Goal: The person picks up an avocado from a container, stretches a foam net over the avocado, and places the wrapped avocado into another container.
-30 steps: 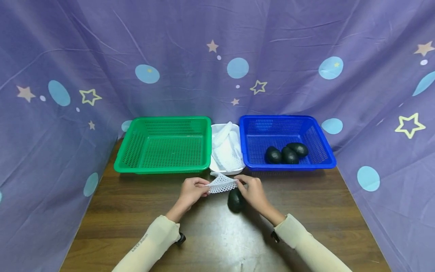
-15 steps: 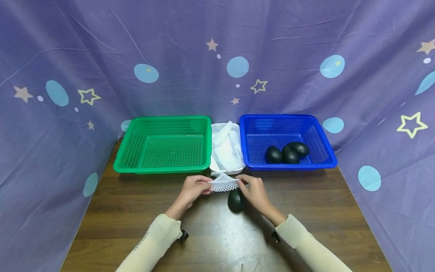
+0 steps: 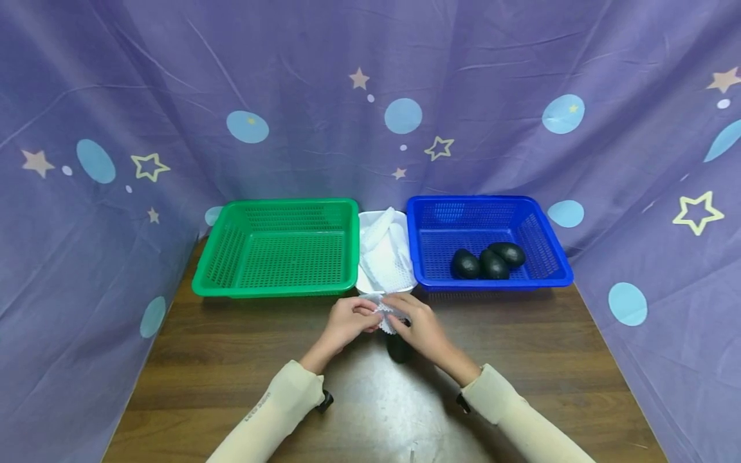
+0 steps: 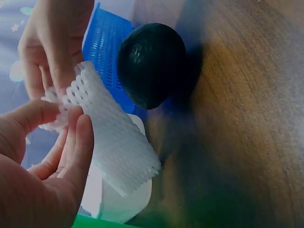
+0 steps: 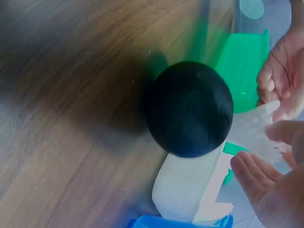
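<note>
Foam net (image 4: 118,142), one: over table (image 3: 249,360), near avocado (image 3: 398,350). Left hand (image 3: 346,323) pinches one end; right hand (image 3: 419,325) touches other side, pinch unclear from view. Likely light, soft, stretchy, tearable; best taken gently by rim.

Creased purple curtain (image 3: 301,154), printed with pale-blue ovals (image 3: 403,116), peach stars (image 3: 359,79), yellow star outlines (image 3: 698,213), white dots (image 3: 371,98), behind and along both sides of brown wood-grain table (image 3: 550,354). Pale light glare (image 3: 382,402) on table's near middle.
</note>
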Demonstrator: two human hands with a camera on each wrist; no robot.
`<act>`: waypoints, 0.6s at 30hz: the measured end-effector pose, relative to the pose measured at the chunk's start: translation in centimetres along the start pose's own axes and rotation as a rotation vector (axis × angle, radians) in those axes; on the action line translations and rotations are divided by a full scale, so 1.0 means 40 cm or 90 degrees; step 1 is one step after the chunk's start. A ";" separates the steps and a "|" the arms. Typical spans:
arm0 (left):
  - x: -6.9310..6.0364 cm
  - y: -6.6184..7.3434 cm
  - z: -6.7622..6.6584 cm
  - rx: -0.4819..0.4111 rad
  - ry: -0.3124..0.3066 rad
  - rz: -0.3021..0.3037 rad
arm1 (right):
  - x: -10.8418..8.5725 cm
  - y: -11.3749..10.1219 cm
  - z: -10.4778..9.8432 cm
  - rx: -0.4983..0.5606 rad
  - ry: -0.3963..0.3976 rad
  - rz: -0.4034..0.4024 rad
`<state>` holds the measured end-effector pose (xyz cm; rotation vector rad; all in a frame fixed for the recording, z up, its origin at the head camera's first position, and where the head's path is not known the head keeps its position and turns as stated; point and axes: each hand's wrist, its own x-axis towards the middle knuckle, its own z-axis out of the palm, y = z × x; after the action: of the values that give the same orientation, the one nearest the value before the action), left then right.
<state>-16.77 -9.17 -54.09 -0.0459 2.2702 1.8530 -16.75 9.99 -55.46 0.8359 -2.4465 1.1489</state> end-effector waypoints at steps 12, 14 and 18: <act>-0.017 0.001 0.029 0.224 0.060 0.079 | 0.010 -0.014 0.012 0.041 0.116 0.021; -0.015 -0.002 0.023 0.213 0.074 0.083 | 0.008 -0.010 0.009 0.037 0.122 0.026; -0.011 -0.004 -0.003 0.163 0.098 0.067 | 0.002 0.004 0.001 0.022 0.128 0.039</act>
<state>-16.33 -9.35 -54.16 -0.0308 2.6463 1.6415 -16.90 10.03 -55.53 0.6264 -2.3079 1.2358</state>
